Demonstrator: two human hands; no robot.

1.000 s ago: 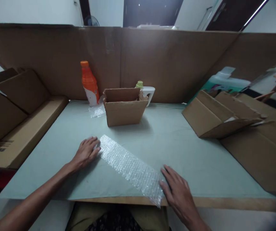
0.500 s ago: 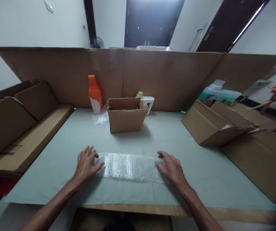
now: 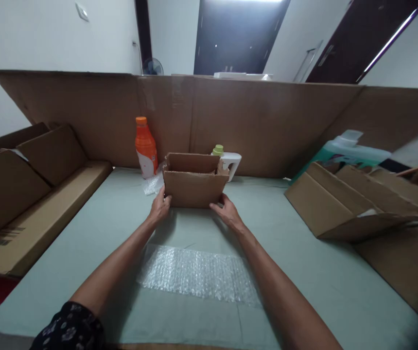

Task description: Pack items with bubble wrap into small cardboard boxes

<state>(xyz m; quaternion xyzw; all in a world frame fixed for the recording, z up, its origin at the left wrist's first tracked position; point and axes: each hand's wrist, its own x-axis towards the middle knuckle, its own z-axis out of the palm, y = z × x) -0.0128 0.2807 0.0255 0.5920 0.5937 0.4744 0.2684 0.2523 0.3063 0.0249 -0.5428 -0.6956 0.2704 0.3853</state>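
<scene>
Pale cloth (image 3: 267, 218) underlies an open brown carton (image 3: 194, 190).

Passage over cloth (image 3: 267, 209) right of small box (image 3: 195, 189); white jug (image 3: 227, 158) blocks rear.

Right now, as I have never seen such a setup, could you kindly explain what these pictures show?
There is no machine here: a person works bare-handed, and every picture comes from one head-worn camera looking forward and down. The left hand and right hand grasp the lower corners of an open small cardboard box; whether it is lifted, I cannot tell. Nearer the person, a strip of bubble wrap lies flat on the pale green cloth. Behind the box is a white bottle, partly hidden; an orange bottle stands to its left. More cardboard boxes flank the surface.
</scene>
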